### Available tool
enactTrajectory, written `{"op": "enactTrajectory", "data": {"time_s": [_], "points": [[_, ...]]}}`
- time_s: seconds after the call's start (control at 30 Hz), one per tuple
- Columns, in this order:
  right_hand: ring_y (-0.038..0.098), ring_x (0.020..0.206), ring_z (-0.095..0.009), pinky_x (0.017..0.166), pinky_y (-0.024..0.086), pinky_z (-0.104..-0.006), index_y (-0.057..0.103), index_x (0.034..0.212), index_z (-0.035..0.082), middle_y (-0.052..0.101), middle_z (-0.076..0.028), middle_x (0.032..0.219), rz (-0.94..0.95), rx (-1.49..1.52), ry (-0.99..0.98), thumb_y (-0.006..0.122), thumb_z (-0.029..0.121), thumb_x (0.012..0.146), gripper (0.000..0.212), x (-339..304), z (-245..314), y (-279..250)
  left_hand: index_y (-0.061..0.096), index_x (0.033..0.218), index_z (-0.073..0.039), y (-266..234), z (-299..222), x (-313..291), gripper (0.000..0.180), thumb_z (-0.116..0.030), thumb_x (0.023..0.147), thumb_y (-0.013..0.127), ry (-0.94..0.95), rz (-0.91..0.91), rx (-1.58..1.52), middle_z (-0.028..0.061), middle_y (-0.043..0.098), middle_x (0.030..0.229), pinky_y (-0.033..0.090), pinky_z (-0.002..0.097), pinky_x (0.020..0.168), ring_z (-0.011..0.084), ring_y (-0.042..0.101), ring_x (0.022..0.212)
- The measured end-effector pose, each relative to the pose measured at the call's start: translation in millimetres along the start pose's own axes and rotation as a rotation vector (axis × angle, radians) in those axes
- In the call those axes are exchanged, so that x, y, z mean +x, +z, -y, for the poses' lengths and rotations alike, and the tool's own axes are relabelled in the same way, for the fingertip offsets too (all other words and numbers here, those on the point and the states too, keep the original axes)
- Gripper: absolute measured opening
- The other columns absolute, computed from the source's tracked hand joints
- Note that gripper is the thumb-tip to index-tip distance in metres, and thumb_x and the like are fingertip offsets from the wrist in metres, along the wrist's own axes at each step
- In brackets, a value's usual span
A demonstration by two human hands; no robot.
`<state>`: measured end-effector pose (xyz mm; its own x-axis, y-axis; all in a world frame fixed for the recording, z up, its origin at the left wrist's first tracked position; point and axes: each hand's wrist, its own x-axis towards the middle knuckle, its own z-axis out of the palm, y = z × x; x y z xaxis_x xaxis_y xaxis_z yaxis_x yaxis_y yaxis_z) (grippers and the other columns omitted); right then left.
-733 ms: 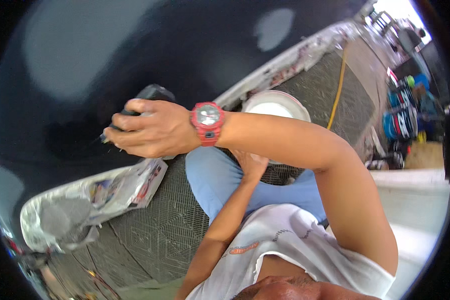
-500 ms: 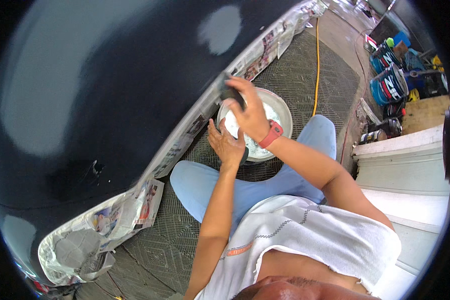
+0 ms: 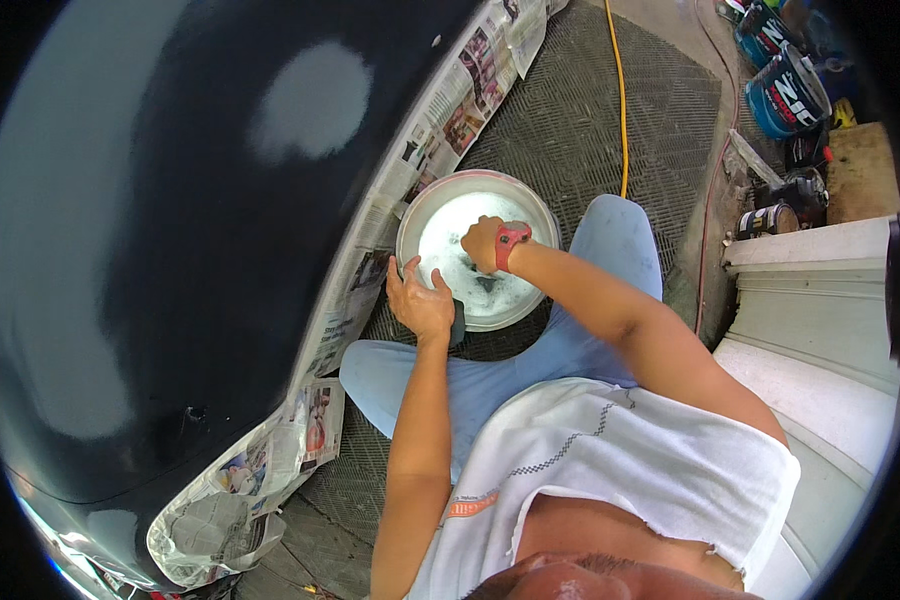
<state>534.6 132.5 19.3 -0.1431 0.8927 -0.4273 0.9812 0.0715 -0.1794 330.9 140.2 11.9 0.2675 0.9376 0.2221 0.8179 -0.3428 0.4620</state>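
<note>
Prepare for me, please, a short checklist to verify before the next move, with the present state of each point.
1. The basin stands upright with foamy water inside: ok.
2. The right hand has a firm grip on something: cannot tell; it is curled at the water, its underside hidden.
3. The left hand is by the basin's left rim, fingers spread: ok.
4. The dark object beside the left palm is held securely: cannot tell.
5. Newspaper lines the edge of the dark panel: ok along the stretch by the basin.
6. The yellow cord lies apart from the basin: ok.
</note>
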Motion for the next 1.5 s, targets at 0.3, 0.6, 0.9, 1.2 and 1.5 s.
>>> {"op": "enactTrajectory", "data": {"time_s": [0.3, 0.6, 0.9, 1.2, 1.5], "points": [[0.074, 0.102, -0.043, 0.095, 0.057, -0.0508, 0.077, 0.12, 0.006, 0.078, -0.023, 0.107, -0.301, 0.726, -0.149, 0.068, 0.038, 0.097, 0.04, -37.2, -24.8, -52.9, 0.074, 0.127, -0.011, 1.2, -9.8, 3.3, 0.041, -0.023, 0.088, 0.081, -0.037, 0.047, 0.06, 0.0213, 0.052, 0.159, 0.043, 0.0522, 0.117, 0.0423, 0.053, 0.143], [0.073, 0.105, -0.043, 0.095, 0.055, -0.0519, 0.075, 0.119, 0.004, 0.077, -0.024, 0.106, -0.371, 0.653, -0.166, 0.071, 0.035, 0.096, 0.039, -45.5, -34.0, -43.7, 0.076, 0.122, -0.011, 0.2, -10.5, 3.9, 0.037, -0.023, 0.087, 0.082, -0.036, 0.054, 0.055, 0.0215, 0.053, 0.159, 0.045, 0.0536, 0.114, 0.0432, 0.055, 0.142], [0.073, 0.114, -0.03, 0.101, 0.056, -0.0427, 0.064, 0.139, -0.001, 0.073, -0.014, 0.131, -0.636, 1.734, -0.277, 0.064, 0.029, 0.109, 0.043, -91.1, -141.6, -121.3, 0.077, 0.119, -0.011, -2.6, -10.4, 1.9, 0.034, -0.02, 0.087, 0.082, -0.065, 0.054, 0.034, 0.0227, 0.054, 0.158, 0.044, 0.053, 0.115, 0.0428, 0.053, 0.144], [0.068, 0.128, -0.042, 0.11, 0.052, -0.0473, 0.065, 0.141, 0.002, 0.072, -0.024, 0.135, -0.98, 0.811, 0.517, 0.073, 0.039, 0.098, 0.058, -23.4, -232.2, -29.4, 0.078, 0.118, -0.01, 3.8, -9.9, 4.9, 0.032, -0.02, 0.088, 0.082, -0.016, 0.057, 0.042, 0.023, 0.054, 0.159, 0.044, 0.0535, 0.116, 0.0429, 0.054, 0.143], [0.071, 0.118, -0.021, 0.104, 0.055, -0.0372, 0.064, 0.14, 0.0, 0.074, -0.016, 0.127, -0.972, 1.967, -0.113, 0.08, 0.035, 0.099, 0.057, -47.0, -204.0, -119.2, 0.08, 0.115, -0.011, -6.4, -15.1, 3.9, 0.029, -0.021, 0.087, 0.082, -0.13, 0.089, 0.073, 0.0214, 0.054, 0.159, 0.045, 0.0527, 0.115, 0.0419, 0.055, 0.143]]}}
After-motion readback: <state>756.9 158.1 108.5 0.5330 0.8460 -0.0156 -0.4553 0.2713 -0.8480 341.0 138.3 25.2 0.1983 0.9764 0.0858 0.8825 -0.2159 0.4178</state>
